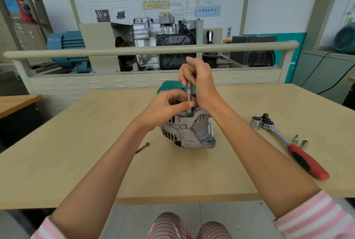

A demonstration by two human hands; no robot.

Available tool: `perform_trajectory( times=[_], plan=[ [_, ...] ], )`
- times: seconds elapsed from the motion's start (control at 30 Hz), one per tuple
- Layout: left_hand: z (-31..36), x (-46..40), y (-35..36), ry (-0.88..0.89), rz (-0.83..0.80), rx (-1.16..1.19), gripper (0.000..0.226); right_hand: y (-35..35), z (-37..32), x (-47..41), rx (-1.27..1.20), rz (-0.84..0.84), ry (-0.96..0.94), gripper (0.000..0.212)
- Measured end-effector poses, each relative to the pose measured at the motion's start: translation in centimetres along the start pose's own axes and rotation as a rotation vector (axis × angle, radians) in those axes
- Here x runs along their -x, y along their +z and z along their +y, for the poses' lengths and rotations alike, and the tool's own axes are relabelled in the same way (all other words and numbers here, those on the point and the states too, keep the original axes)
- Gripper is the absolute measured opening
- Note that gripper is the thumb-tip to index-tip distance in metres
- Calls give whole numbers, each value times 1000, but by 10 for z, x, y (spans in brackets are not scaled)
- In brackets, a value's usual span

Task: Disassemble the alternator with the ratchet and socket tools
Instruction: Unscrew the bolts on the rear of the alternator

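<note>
A silver alternator (189, 133) stands in the middle of the table. A thin metal extension bar (188, 96) stands upright on its top. My right hand (197, 80) grips the upper part of the bar. My left hand (167, 107) rests on the alternator's top, and its thumb and fingers pinch the bar's lower end. What the bar's tip sits on is hidden by my fingers. A ratchet (292, 142) with a red and black handle lies on the table at the right, with a large chrome socket (255, 122) by its head.
Two small sockets (300, 141) lie beside the ratchet handle. One long bolt (142, 147) lies left of the alternator. A green tool case (167, 87) sits behind the alternator. The wooden table (76, 162) ends at a rail, with an engine display behind.
</note>
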State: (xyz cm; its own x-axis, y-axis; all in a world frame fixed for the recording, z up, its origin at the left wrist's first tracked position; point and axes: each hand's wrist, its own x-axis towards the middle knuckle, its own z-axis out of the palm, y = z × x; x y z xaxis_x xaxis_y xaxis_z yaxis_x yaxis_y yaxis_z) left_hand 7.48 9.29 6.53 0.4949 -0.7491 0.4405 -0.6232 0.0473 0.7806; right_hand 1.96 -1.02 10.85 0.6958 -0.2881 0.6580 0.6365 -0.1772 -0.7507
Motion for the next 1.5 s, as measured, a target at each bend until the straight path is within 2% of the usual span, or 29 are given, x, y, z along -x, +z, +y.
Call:
perform_trajectory(
  times=[0.07, 0.13, 0.23, 0.3, 0.37, 0.5, 0.6, 0.7, 0.77, 0.83, 0.9, 1.03, 1.13, 1.23, 1.3, 1.37, 1.43, 1.5],
  plan=[
    [-1, 1, 1, 0, 10, -11, 4, 2, 0, 3, 64, 1, -23, 47],
    [-1, 0, 2, 8, 21, -12, 4, 7, 2, 9, 232, 43, -132, 40],
    [1, 1, 6, 59, 71, -27, 25, 15, 11, 20, 782, 247, -398, 35],
    [5, 3, 8, 78, 108, -13, 43, 19, 15, 26, 1131, 410, -418, 26],
    [6, 3, 10, 77, 123, -12, 49, 21, 16, 29, 1238, 466, -389, 29],
    [4, 2, 9, 33, 109, -77, 16, 20, 10, 25, 930, 378, -388, 29],
    [3, 2, 8, 19, 70, -43, 11, 16, 6, 17, 602, 255, -320, 41],
    [2, 2, 5, 11, 44, -34, 5, 6, -1, 12, 126, 48, -116, 36],
    [2, 2, 4, 9, 40, -6, 14, 2, -3, 7, 1, -53, -40, 35],
    [1, 2, 3, 2, 34, 9, 16, 1, -3, 5, -11, -79, -34, 35],
    [0, 1, 3, 0, 51, 7, 7, 2, -2, 7, 24, -46, -46, 36],
    [0, 1, 4, 8, 59, 14, 6, 6, 1, 16, 236, 71, -162, 35],
    [1, 1, 5, 5, 92, -21, 18, 13, 5, 18, 647, 209, -303, 38],
    [4, 1, 8, 37, 165, -52, 30, 22, 13, 26, 1191, 374, -349, 27],
    [8, 2, 9, 67, 177, -36, 37, 26, 15, 29, 1347, 402, -337, 29],
    [7, 3, 10, 61, 172, -60, 33, 26, 13, 26, 1214, 401, -349, 26],
    [5, 3, 10, 18, 152, -76, 16, 23, 10, 21, 887, 367, -358, 29],
    [3, 3, 9, 6, 122, -45, 12, 17, 7, 17, 548, 260, -293, 35]
  ],
)
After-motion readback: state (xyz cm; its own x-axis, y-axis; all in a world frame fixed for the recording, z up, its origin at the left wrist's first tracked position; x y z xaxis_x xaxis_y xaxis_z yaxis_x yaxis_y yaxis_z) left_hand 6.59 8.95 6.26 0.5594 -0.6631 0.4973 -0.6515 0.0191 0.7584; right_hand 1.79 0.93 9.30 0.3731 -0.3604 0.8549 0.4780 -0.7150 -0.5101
